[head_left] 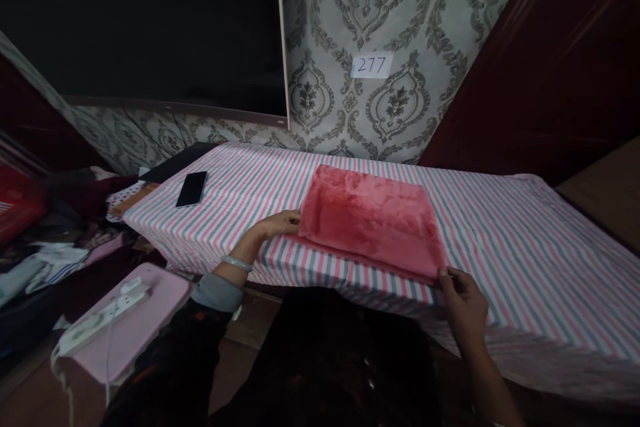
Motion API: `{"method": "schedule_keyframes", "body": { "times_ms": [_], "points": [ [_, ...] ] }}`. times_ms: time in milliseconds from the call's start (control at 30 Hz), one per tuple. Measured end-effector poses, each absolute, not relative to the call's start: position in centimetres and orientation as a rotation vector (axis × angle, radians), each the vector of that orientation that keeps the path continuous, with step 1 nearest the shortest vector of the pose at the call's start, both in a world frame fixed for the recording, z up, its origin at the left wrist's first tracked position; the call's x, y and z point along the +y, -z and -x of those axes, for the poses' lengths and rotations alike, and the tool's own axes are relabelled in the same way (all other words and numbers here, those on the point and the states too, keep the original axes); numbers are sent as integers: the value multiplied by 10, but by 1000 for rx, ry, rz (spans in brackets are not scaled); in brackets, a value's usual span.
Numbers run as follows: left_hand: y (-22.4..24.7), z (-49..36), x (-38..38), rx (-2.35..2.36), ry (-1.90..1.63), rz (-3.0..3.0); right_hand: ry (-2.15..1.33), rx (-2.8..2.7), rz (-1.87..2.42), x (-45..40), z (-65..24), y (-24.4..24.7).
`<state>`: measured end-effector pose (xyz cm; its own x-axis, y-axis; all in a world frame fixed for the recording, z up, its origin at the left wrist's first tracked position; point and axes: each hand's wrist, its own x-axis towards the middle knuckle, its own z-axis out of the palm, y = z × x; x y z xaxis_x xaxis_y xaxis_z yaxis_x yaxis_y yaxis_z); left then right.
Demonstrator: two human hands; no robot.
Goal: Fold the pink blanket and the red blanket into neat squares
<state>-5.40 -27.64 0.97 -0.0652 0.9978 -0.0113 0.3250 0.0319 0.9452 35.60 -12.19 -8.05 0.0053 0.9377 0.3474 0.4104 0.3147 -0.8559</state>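
Observation:
A folded red plush cloth (370, 220) lies flat on a striped sheet (505, 240) in pink, grey and white that covers a low table. Its nap shows lighter and darker patches, and a lower layer sticks out along the near edge. My left hand (280, 223) grips the left edge of the cloth, thumb and fingers closed together there. At the near right corner, my right hand (464, 297) pinches the cloth between thumb and forefinger, with its other fingers curled. A bracelet (237, 263) circles my left wrist.
A black phone (192, 189) lies at the table's left. Behind stands a large dark television (150, 27). On the wall, a paper label (372, 65) reads 277. A power strip (103, 325) rests on a pink stool (145, 320) at lower left, near piled clothes (45, 267).

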Motion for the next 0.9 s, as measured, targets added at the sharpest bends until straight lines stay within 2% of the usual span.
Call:
{"method": "schedule_keyframes", "body": {
  "times_ms": [400, 500, 600, 800, 900],
  "points": [
    [0, 58, -286, 1549, -1244, -1245, -455, -1540, 1173, -117, -358, 82],
    [1, 59, -289, 1584, -1292, -1270, -626, -1358, 1235, -112, -364, 80],
    [0, 58, -290, 1613, -1236, -1372, -809, -1419, 1184, -117, -363, 76],
    [-4, 53, -287, 1624, -1104, -1475, -496, -1693, 1127, -127, -345, 68],
    [-4, 56, -285, 1653, -1222, -1425, -412, -1717, 1115, -124, -344, 65]
  ]
}}
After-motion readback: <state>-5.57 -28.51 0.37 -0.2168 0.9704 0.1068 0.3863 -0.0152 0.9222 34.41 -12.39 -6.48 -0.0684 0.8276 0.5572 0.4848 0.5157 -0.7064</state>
